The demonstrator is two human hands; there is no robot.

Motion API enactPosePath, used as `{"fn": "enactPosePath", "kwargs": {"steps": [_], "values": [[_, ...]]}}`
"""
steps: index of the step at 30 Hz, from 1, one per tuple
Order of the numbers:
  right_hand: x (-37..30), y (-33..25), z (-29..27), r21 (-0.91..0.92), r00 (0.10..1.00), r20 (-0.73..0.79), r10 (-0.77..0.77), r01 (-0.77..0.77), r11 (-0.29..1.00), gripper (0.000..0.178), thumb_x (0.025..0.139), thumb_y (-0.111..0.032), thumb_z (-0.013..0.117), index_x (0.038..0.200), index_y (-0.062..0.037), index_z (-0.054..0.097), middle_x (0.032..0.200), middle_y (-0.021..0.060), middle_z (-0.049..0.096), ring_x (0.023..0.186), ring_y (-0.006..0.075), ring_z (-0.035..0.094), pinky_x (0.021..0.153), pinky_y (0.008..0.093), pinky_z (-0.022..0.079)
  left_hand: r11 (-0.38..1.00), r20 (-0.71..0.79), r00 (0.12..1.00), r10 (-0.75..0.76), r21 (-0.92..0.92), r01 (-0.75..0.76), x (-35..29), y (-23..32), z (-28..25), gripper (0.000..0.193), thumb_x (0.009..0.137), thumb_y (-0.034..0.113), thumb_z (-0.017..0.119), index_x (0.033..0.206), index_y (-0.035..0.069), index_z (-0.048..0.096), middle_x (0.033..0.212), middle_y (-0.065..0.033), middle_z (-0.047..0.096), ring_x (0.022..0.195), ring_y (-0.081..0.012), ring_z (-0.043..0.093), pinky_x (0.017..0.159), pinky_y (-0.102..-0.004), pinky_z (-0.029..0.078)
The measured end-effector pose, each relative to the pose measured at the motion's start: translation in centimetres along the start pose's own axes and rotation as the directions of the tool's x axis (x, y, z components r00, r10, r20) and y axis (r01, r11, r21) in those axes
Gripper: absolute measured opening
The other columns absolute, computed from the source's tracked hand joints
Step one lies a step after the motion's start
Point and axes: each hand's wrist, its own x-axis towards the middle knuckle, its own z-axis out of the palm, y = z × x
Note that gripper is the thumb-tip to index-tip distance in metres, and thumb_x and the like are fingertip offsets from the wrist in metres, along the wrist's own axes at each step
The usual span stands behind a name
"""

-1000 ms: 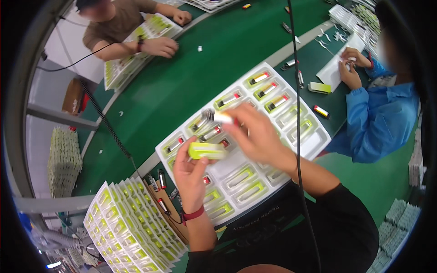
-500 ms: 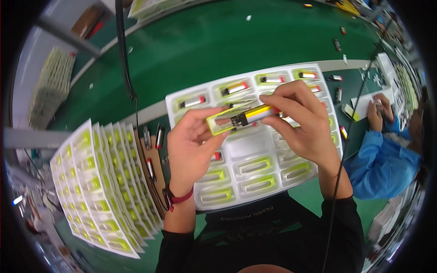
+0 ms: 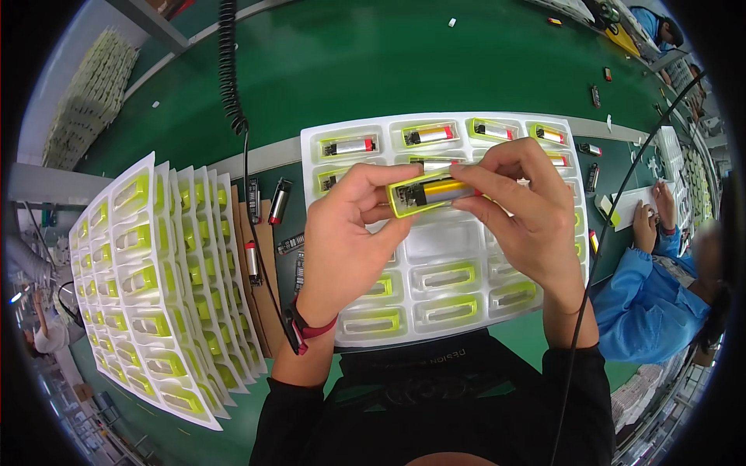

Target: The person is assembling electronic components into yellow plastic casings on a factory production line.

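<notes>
Above the white tray [image 3: 447, 242], my left hand [image 3: 346, 237] pinches a small yellow-green see-through case [image 3: 395, 203] at its left end. My right hand [image 3: 536, 217] grips a battery cell [image 3: 444, 189] by its right end, between thumb and fingers. That cell has a yellow and silver body, a dark circuit board at its left and a red end. It lies along the case, its board end within the rim; my fingers hide how deep the right end sits. Cases with cells fill the tray's far rows, while the near rows hold cases without cells.
A leaning stack of trays with green cases [image 3: 144, 279] stands at left, beside a cardboard piece [image 3: 268, 311] and several loose cells [image 3: 280, 200]. A coiled cable [image 3: 228, 78] hangs at the far left. A co-worker in a blue sleeve [image 3: 649, 303] sits at right, near more loose parts.
The case has turned flatter and come up around the cell, which has gone from tilted over the case to lying along it. The view has shifted slightly.
</notes>
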Motion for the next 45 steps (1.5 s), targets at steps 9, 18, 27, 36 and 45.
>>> {"fn": "enactPosePath", "kwargs": {"steps": [9,18,27,36,45], "values": [[-0.6,-0.6,1.7,0.159,0.965,-0.158,0.210,-0.185,0.970,0.028,0.076,-0.002,0.076,0.104,-0.0026,0.069,0.096,0.0088,0.058,0.073,0.0179,0.060,0.061,0.0286,0.049,0.999,-0.054,0.998,0.029,-0.014,-0.030,0.0,-0.6,0.4,0.036,0.083,-0.016,0.062,0.116,-0.008,0.054,0.118,-0.0207,0.063,0.108,-0.0222,0.064,0.094,-0.0312,0.052],[-0.7,-1.0,4.3,0.348,0.850,-0.300,0.433,-0.325,0.879,0.021,0.077,-0.015,0.079,0.092,-0.0050,0.070,0.090,0.0066,0.058,0.072,0.0168,0.059,0.060,0.0281,0.049,0.988,-0.124,0.980,0.154,0.007,-0.154,-0.2,-1.5,0.9,0.036,0.082,-0.017,0.060,0.116,-0.007,0.052,0.129,-0.0258,0.055,0.119,-0.0274,0.058,0.099,-0.0351,0.051],[-0.9,0.1,4.0,0.792,0.786,0.086,0.612,-0.427,0.437,0.035,0.080,-0.009,0.075,0.109,0.0058,0.061,0.092,0.0076,0.063,0.072,0.0099,0.060,0.062,0.0246,0.049,0.988,-0.019,0.988,0.151,-0.025,-0.152,-0.3,-1.7,0.8,0.049,0.080,-0.017,0.062,0.126,-0.007,0.049,0.131,-0.0241,0.054,0.116,-0.0271,0.059,0.099,-0.0355,0.050],[-4.3,0.3,0.9,0.516,0.904,0.099,0.416,-0.404,0.755,0.031,0.084,-0.019,0.071,0.105,0.0013,0.062,0.070,0.0136,0.061,0.066,0.0247,0.064,0.060,0.0355,0.048,0.976,0.010,0.998,0.066,0.207,-0.067,-1.6,-1.0,1.8,0.027,0.092,-0.001,0.061,0.119,-0.004,0.061,0.105,-0.0088,0.066,0.089,-0.0100,0.063,0.074,-0.0213,0.050],[-6.2,0.9,-0.4,0.438,0.919,0.128,0.372,-0.389,0.810,0.022,0.084,-0.017,0.069,0.095,0.0014,0.065,0.078,0.0172,0.065,0.071,0.0334,0.063,0.064,0.0392,0.048,0.886,0.139,0.986,0.092,0.440,-0.144,-2.3,-1.1,3.0,0.028,0.091,-0.006,0.058,0.118,-0.006,0.060,0.106,-0.0116,0.065,0.093,-0.0142,0.064,0.078,-0.0234,0.051]]}}
